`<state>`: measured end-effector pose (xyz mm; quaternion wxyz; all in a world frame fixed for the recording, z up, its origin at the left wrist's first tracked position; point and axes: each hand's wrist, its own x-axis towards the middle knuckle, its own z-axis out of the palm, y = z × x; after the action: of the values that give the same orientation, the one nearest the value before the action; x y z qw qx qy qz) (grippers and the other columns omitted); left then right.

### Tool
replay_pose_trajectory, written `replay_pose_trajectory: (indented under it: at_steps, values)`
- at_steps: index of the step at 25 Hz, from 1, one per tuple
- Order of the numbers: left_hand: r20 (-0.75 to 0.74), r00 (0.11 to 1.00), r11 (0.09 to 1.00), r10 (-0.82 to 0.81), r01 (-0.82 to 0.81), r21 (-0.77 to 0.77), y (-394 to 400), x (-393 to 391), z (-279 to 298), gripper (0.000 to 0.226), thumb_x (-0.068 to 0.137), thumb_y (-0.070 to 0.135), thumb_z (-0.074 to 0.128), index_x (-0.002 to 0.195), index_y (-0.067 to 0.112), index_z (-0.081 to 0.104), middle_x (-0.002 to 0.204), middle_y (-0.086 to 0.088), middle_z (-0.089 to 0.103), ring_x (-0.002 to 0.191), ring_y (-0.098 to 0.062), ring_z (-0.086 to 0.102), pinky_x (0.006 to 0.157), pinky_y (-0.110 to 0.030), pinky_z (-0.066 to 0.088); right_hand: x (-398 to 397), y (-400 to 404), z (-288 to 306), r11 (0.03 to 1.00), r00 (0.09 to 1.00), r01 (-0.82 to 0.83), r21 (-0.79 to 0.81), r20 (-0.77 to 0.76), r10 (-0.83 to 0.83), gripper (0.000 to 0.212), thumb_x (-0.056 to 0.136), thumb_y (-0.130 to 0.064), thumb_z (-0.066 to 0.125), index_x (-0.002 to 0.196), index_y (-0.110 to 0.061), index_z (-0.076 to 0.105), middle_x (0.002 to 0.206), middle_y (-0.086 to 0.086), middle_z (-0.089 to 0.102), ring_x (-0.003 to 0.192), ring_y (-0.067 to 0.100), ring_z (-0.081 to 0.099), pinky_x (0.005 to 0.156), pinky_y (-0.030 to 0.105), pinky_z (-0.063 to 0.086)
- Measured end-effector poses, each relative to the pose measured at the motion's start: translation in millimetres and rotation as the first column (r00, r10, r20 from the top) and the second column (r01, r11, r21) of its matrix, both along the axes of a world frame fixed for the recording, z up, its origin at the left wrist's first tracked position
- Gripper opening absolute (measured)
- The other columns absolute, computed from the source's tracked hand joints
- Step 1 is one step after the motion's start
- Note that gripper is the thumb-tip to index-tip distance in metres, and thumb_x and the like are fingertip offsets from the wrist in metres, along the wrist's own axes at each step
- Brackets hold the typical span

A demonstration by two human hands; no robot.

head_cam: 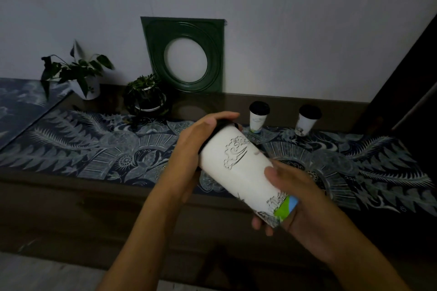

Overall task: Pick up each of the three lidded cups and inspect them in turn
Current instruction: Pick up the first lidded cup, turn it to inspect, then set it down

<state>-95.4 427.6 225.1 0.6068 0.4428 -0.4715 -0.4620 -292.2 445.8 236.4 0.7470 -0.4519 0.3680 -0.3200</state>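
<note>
The cup (238, 168) I hold looks to be matt white paper with printed line art, and its black lid (214, 132) looks like smooth plastic. The two far cups (257, 120) (306, 123) appear the same. The patterned runner (94, 149) looks like cloth. The table (71, 208) has a glossy brown surface. The green frame (184, 54) has a glossy, ridged finish.

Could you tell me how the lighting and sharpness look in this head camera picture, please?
Head view: dim overall, the patterned cloth and table murky; the white cup held in both hands is brightest; the two far cups look soft; wide-angle bending shows at the edges.
</note>
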Motion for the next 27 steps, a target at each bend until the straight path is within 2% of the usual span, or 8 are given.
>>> replay_pose_trajectory:
  at_steps: [5, 9, 12, 14, 17, 21, 23, 27]
  values:
    - [0.012, 0.998, 0.998, 0.068, -0.068, 0.015, -2.2, -3.2, 1.2, 0.04, 0.088, 0.032, 0.05, 0.106, 0.007, 0.074, 0.111, -0.022, 0.073, 0.1, -0.029, 0.07, 0.087, -0.041, 0.056, -2.6, 5.0, 4.7, 0.955, 0.948, -0.099, -0.28, -0.32, 0.004, 0.053, 0.076, -0.048, 0.074, 0.122, -0.059, 0.051, 0.123, -0.017, 0.064, 0.094, 0.003, 0.068, 0.068, 0.022, 0.056]
    - [0.068, 0.994, 0.989, 0.083, -0.09, 0.118, -5.2, -7.5, 1.3, 0.037, 0.084, 0.035, 0.05, 0.098, 0.017, 0.079, 0.108, -0.01, 0.078, 0.101, -0.024, 0.071, 0.078, -0.03, 0.057, -0.4, 11.0, -0.9, 0.591, 0.569, -0.48, -0.649, -0.742, -0.354, 0.092, 0.076, -0.061, 0.065, 0.14, -0.061, -0.001, 0.138, -0.031, 0.029, 0.115, -0.004, 0.04, 0.097, 0.026, 0.043]
    - [0.053, 0.997, 0.994, 0.048, -0.053, 0.095, -1.0, -7.8, 1.1, 0.042, 0.09, 0.037, 0.047, 0.109, 0.014, 0.076, 0.113, -0.014, 0.075, 0.11, -0.031, 0.069, 0.087, -0.037, 0.057, -2.8, 12.3, -0.5, 0.722, 0.77, -0.26, -0.641, -0.588, -0.245, 0.078, 0.076, -0.057, 0.071, 0.139, -0.059, 0.025, 0.132, -0.032, 0.043, 0.108, -0.004, 0.055, 0.083, 0.019, 0.05]
    - [0.014, 1.0, 0.999, 0.007, -0.008, 0.049, 3.6, -7.7, 2.9, 0.044, 0.094, 0.036, 0.043, 0.115, 0.012, 0.073, 0.116, -0.018, 0.074, 0.112, -0.035, 0.067, 0.093, -0.043, 0.055, -7.6, 6.5, -1.1, 0.962, 0.984, 0.008, -0.271, -0.17, -0.056, 0.059, 0.073, -0.045, 0.078, 0.127, -0.044, 0.055, 0.121, -0.006, 0.068, 0.082, 0.011, 0.072, 0.059, 0.023, 0.056]
    - [-0.041, 0.999, 1.0, -0.001, 0.001, 0.001, 5.9, -9.5, 5.6, 0.045, 0.096, 0.034, 0.041, 0.116, 0.007, 0.071, 0.117, -0.023, 0.072, 0.114, -0.04, 0.065, 0.096, -0.047, 0.052, -11.0, 4.2, -5.0, 0.983, 0.977, -0.09, 0.161, 0.207, 0.055, 0.056, 0.068, -0.042, 0.084, 0.113, -0.014, 0.069, 0.099, 0.02, 0.073, 0.06, 0.031, 0.068, 0.045, 0.03, 0.052]
    - [0.012, 0.997, 0.994, 0.071, -0.072, 0.081, 1.5, -11.4, 7.1, 0.043, 0.09, 0.034, 0.047, 0.108, 0.007, 0.075, 0.111, -0.018, 0.075, 0.107, -0.038, 0.068, 0.09, -0.045, 0.054, -7.9, 6.9, -0.4, 0.969, 0.977, -0.063, -0.237, -0.215, 0.011, 0.062, 0.065, -0.058, 0.075, 0.124, -0.047, 0.057, 0.118, -0.004, 0.07, 0.084, 0.013, 0.073, 0.059, 0.025, 0.058]
    - [0.054, 0.995, 0.988, 0.082, -0.088, 0.128, -0.8, -10.9, 6.0, 0.041, 0.087, 0.036, 0.05, 0.104, 0.011, 0.077, 0.107, -0.012, 0.078, 0.098, -0.029, 0.072, 0.084, -0.041, 0.054, -8.7, 9.4, -1.1, 0.771, 0.789, -0.249, -0.586, -0.584, -0.189, 0.079, 0.065, -0.068, 0.068, 0.134, -0.063, 0.031, 0.126, -0.026, 0.052, 0.105, -0.002, 0.061, 0.076, 0.021, 0.056]
    - [0.068, 0.997, 0.996, 0.026, -0.032, 0.087, 1.4, -10.6, 4.1, 0.043, 0.092, 0.038, 0.047, 0.111, 0.012, 0.075, 0.11, -0.012, 0.076, 0.098, -0.024, 0.071, 0.081, -0.033, 0.056, -11.8, 8.4, -2.0, 0.77, 0.851, -0.227, -0.596, -0.506, -0.142, 0.076, 0.07, -0.059, 0.072, 0.135, -0.061, 0.034, 0.126, -0.023, 0.057, 0.106, 0.001, 0.063, 0.077, 0.024, 0.058]
